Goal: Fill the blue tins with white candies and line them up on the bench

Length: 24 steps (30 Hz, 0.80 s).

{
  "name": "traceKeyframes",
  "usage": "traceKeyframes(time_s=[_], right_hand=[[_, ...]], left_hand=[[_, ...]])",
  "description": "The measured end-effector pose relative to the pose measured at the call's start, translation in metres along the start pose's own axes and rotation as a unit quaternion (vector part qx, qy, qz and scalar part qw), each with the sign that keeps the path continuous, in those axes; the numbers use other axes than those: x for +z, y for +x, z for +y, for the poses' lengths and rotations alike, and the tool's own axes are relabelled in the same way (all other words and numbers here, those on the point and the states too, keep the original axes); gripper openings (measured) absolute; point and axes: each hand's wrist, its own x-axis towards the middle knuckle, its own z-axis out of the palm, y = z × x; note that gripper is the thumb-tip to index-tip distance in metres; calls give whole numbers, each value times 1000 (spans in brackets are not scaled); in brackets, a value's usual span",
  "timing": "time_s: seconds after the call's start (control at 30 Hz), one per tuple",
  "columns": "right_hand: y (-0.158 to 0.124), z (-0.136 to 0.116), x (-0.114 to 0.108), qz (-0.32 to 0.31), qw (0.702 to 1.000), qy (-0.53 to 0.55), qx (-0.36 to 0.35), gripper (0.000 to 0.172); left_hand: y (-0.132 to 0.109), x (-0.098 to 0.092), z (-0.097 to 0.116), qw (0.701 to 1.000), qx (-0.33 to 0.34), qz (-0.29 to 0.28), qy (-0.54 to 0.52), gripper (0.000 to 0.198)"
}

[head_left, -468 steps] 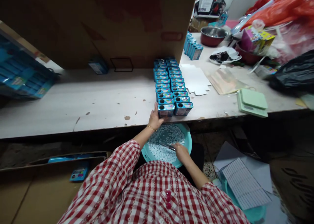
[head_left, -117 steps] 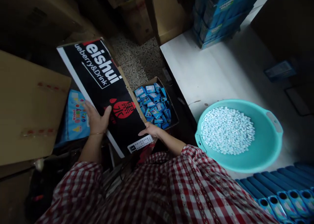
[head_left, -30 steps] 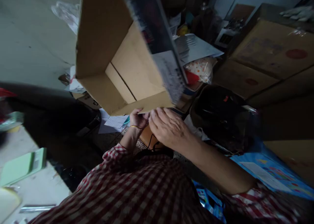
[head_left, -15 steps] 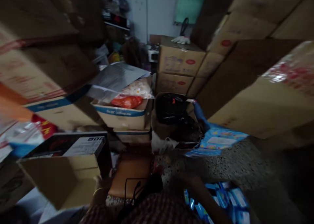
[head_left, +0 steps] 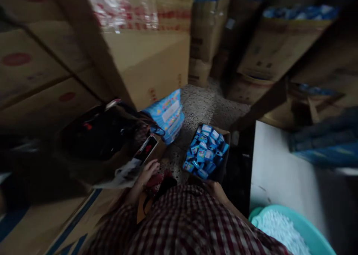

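Note:
My left hand (head_left: 148, 173) grips a cardboard carton with a black printed face (head_left: 144, 156), which shows nearly edge-on beside a black bag. Low in the view, my right hand (head_left: 215, 191) is dim and partly hidden by my checked sleeve. It sits at the near edge of an open cardboard box (head_left: 223, 139) heaped with small blue packets (head_left: 205, 152). I cannot tell whether those fingers hold the box.
A teal basin of white tablets (head_left: 285, 229) sits at the lower right, below a white table (head_left: 279, 165). Stacked cardboard cartons (head_left: 151, 65) surround the speckled floor (head_left: 195, 109). A blue printed bag (head_left: 167, 115) leans beside a black bag (head_left: 97, 132).
The carton has swung down from in front of me to my left side. My right hand has left it and moved to the box of blue packets. The view has turned.

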Motion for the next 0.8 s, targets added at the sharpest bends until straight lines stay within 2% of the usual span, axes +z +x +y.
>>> traceKeyframes(time_s=[0.1, 0.17, 0.2, 0.23, 0.27, 0.37, 0.43, 0.47, 0.53, 0.6, 0.67, 0.7, 0.8], right_hand=[[-39, 32, -11, 98, 981, 138, 101, 52], [-60, 44, -8, 158, 939, 256, 167, 57], [-68, 49, -3, 188, 906, 323, 198, 58], [-75, 52, 4, 221, 863, 394, 229, 59], [-79, 54, 13, 253, 807, 467, 259, 59], [-84, 56, 44, 352, 586, 650, 332, 61], [-86, 56, 57, 439, 445, 704, 336, 63], [-88, 55, 60, 487, 391, 710, 325, 65], [-96, 55, 57, 582, 310, 691, 296, 69], [-110, 59, 49, 650, 246, 656, 295, 69], [-126, 67, 39, 688, 196, 623, 318, 65], [-134, 73, 35, 692, 182, 616, 330, 61], [-149, 96, 26, 683, 198, 625, 321, 45]], left_hand=[[29, 64, 41, 994, 5, -62, 91, 51], [45, 100, 55, 985, 9, -112, 132, 48], [54, 115, 59, 978, 8, -137, 157, 46], [65, 129, 62, 969, 5, -162, 185, 42], [76, 140, 64, 959, 0, -182, 216, 39], [114, 166, 73, 926, -31, -241, 290, 29], [138, 177, 86, 910, -56, -270, 309, 24], [149, 182, 95, 905, -65, -277, 315, 21], [167, 194, 115, 900, -71, -271, 334, 16], [180, 208, 135, 896, -61, -255, 358, 13], [188, 225, 152, 894, -46, -257, 364, 13], [191, 234, 159, 893, -39, -270, 358, 15], [199, 259, 169, 885, -22, -315, 342, 24]])
